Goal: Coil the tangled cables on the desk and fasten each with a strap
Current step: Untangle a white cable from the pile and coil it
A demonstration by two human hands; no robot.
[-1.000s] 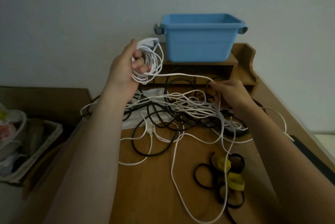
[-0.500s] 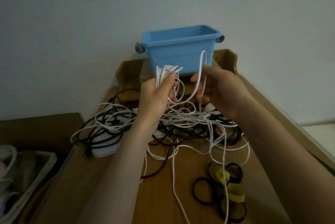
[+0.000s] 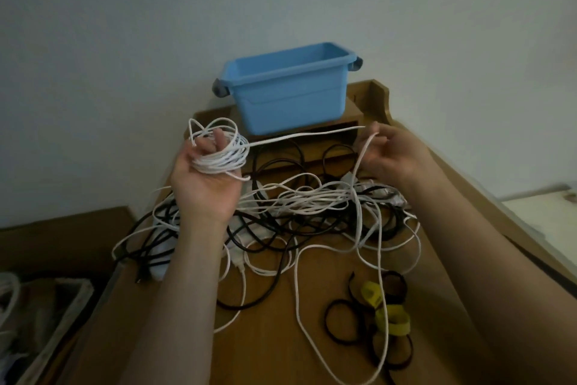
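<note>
My left hand (image 3: 206,178) is raised palm up over the desk's left side, with a white cable coil (image 3: 223,153) wound round its fingers. From the coil a white strand (image 3: 299,136) runs taut to the right to my right hand (image 3: 393,153), which pinches it; the cable then drops into a tangle of white and black cables (image 3: 299,206) spread over the wooden desk (image 3: 268,338). Black and yellow straps (image 3: 384,309) lie in a loose heap at the front right of the desk.
A blue plastic bin (image 3: 290,94) stands on a wooden shelf (image 3: 371,100) at the back of the desk, against the wall. A basket (image 3: 46,322) with white cable sits low at the left. A white surface (image 3: 537,216) lies beyond the desk's right edge.
My hands, close together half a second ago, have moved apart. The left hand has turned palm up to the left, and the strand between them is now pulled straight.
</note>
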